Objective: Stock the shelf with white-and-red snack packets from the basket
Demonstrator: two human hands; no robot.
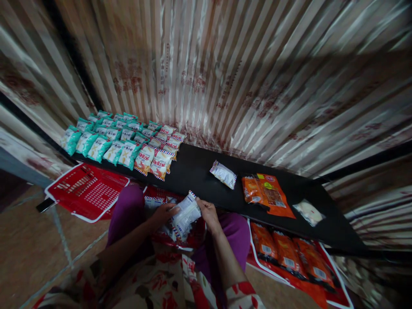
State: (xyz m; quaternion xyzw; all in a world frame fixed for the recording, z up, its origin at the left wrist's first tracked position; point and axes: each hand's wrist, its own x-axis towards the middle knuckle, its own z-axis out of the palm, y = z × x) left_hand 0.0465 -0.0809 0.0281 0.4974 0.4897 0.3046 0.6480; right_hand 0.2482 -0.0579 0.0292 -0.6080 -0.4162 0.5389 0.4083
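Over a red basket (200, 235) between my knees, I hold a small white snack bag (187, 211) with a striped edge, its printed back facing up. My right hand (208, 212) pinches its upper right corner. The fingers of my left hand (163, 214) close on its left side. More of these white-backed bags (153, 203) lie in the basket, partly hidden by my hands and the held bag. A single snack bag (224, 175) rests on the black shelf (196, 171) in front of me.
Rows of teal snack bags (111, 135) and red-and-white snack bags (161, 161) fill the shelf's left. Orange packets (268, 193) and a clear packet (309, 212) lie to the right. Red baskets (88, 189) stand below, the right one holding orange bags (291, 253). A pleated curtain (206, 64) hangs behind.
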